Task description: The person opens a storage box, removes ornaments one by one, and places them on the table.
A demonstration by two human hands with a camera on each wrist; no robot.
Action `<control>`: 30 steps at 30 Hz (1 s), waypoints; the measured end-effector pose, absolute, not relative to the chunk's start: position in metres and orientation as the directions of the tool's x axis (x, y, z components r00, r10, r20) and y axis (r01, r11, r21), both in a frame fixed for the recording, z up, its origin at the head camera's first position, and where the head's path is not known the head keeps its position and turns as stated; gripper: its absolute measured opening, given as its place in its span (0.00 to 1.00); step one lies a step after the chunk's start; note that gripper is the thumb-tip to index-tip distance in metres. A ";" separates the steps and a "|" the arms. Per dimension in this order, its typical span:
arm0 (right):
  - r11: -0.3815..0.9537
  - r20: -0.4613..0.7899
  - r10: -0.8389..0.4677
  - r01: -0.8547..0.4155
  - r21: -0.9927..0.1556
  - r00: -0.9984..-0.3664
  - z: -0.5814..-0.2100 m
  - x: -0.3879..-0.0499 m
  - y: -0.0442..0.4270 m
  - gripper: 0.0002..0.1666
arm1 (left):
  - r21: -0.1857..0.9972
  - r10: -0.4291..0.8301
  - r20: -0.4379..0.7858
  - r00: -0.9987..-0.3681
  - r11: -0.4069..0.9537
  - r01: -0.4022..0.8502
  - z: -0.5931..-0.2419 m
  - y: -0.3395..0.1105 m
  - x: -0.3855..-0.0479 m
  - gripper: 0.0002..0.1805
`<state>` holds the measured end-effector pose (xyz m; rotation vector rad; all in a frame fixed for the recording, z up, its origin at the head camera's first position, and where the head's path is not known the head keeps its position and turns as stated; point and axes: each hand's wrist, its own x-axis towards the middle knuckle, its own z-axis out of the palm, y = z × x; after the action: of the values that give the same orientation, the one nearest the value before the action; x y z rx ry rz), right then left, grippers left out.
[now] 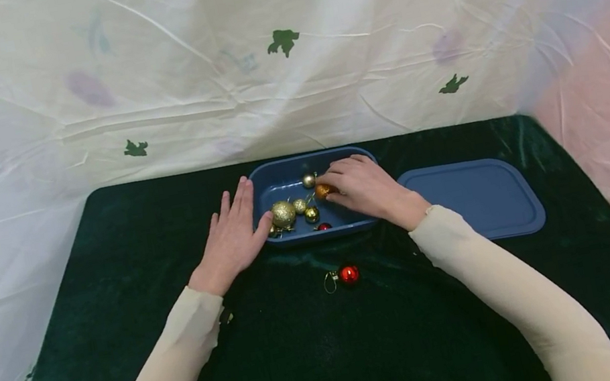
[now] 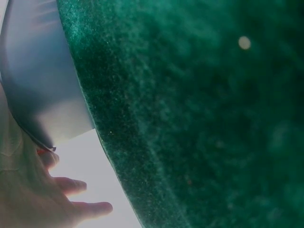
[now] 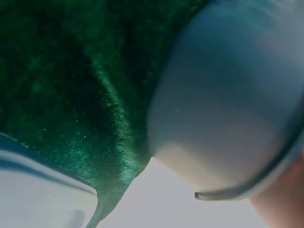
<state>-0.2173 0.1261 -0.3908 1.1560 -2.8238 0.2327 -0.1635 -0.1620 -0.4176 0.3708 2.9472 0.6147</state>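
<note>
A: "Which step is in hand?"
B: "Probably placing the orange ball [image 1: 324, 191]: the right hand [image 1: 362, 184] pinches it between its fingers, within the box [image 1: 280, 188]. The left hand [image 1: 230, 234] lies fingers straight at the box's left end."
A: "Next?"
B: "Likely loosening those right fingers, then fetching the red ball [image 1: 349, 274], nearer on the table [image 1: 323, 364]. Lifting out instead can't be excluded."
</note>
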 end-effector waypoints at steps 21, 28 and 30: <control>0.625 0.399 -0.588 -0.709 -0.328 -0.703 -0.374 -0.170 0.155 0.27 | 0.405 0.268 -0.044 -0.962 0.885 0.228 -0.415 -0.161 -0.164 0.44; 0.610 0.445 -0.556 -0.708 -0.355 -0.702 -0.373 -0.153 0.163 0.28 | 0.405 0.270 -0.049 -0.962 0.885 0.227 -0.415 -0.161 -0.165 0.44; 0.600 0.458 -0.551 -0.712 -0.363 -0.698 -0.373 -0.149 0.165 0.28 | 0.405 0.269 -0.048 -0.962 0.886 0.228 -0.415 -0.161 -0.165 0.44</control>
<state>-0.1488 0.1654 -0.3729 1.0285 -2.5316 0.7676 -0.1649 -0.1613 -0.4150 0.3903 2.9507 0.6143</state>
